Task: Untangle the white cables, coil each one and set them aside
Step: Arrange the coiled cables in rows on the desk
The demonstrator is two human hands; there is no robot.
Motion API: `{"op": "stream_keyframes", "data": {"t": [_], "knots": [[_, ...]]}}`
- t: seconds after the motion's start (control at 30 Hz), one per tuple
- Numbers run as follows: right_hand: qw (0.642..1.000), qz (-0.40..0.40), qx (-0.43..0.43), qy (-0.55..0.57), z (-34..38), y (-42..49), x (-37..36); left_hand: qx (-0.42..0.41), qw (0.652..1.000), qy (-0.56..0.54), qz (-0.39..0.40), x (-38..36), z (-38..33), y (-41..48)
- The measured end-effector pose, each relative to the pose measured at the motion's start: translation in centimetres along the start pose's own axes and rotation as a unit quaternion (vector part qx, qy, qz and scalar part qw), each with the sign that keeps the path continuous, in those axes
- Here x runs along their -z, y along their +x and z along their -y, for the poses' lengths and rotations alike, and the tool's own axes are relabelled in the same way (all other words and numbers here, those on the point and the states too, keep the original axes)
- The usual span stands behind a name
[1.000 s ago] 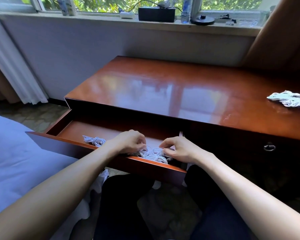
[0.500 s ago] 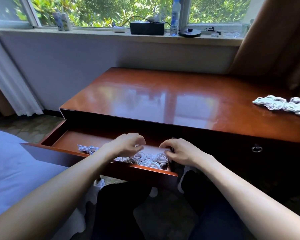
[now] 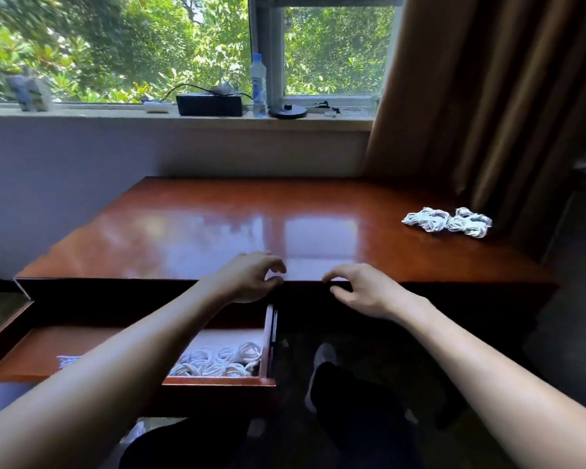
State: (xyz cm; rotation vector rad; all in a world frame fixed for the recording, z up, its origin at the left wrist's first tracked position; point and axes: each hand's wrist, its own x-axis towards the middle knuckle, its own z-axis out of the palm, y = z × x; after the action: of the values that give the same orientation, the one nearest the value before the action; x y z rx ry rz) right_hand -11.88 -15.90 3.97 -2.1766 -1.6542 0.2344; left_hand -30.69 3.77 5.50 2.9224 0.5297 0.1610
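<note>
Half curling left hand (image 3: 247,277) and right hand (image 3: 362,289), holding nothing, over worktop (image 3: 183,231) edge; probably preparing to lift white cables (image 3: 217,362) from drawer (image 3: 217,381) beneath.

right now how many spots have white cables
2: one bundle on the desk top at far right; one tangle in the open drawer, partly hidden by the left forearm, so maybe more.
</note>
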Motion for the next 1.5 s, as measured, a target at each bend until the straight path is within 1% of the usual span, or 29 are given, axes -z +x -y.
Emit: {"op": "stream_keyframes", "data": {"t": [0.23, 0.5, 0.63, 0.73, 0.93, 1.03, 1.17, 1.23, 1.4, 1.5], "knots": [[0.996, -0.055, -0.068, -0.012, -6.8, -1.1, 4.7, -0.055, 0.998, 0.006, -0.020, 0.1, -5.5, 7.6], [0.990, -0.105, -0.088, -0.018, -14.0, -2.0, 7.9, -0.088, 0.996, -0.002, -0.004, -1.6, -10.5, 15.1], [0.985, -0.129, -0.107, -0.028, -18.0, -2.0, 8.9, -0.121, 0.993, -0.014, -0.009, -2.9, -13.3, 18.8], [0.983, -0.127, -0.129, -0.037, -21.0, -1.9, 9.3, -0.145, 0.989, -0.019, -0.015, -4.4, -15.1, 21.9], [0.970, -0.149, -0.173, -0.081, -26.0, -1.1, 9.1, -0.162, 0.985, -0.027, -0.044, -8.3, -17.7, 27.8], [0.962, -0.180, -0.180, -0.101, -27.9, -0.5, 8.5, -0.164, 0.984, -0.043, -0.059, -10.3, -19.0, 30.3], [0.950, -0.216, -0.175, -0.140, -30.0, 0.1, 7.5, -0.173, 0.979, -0.048, -0.099, -12.5, -20.2, 32.8], [0.942, -0.235, -0.187, -0.150, -30.6, 0.6, 7.2, -0.172, 0.977, -0.057, -0.113, -13.4, -20.1, 33.6], [0.931, -0.226, -0.233, -0.165, -31.2, 1.5, 6.9, -0.164, 0.973, -0.087, -0.136, -14.5, -19.9, 34.2], [0.918, -0.266, -0.230, -0.184, -30.9, 1.3, 6.7, -0.157, 0.969, -0.094, -0.164, -14.7, -19.7, 34.2]]}}
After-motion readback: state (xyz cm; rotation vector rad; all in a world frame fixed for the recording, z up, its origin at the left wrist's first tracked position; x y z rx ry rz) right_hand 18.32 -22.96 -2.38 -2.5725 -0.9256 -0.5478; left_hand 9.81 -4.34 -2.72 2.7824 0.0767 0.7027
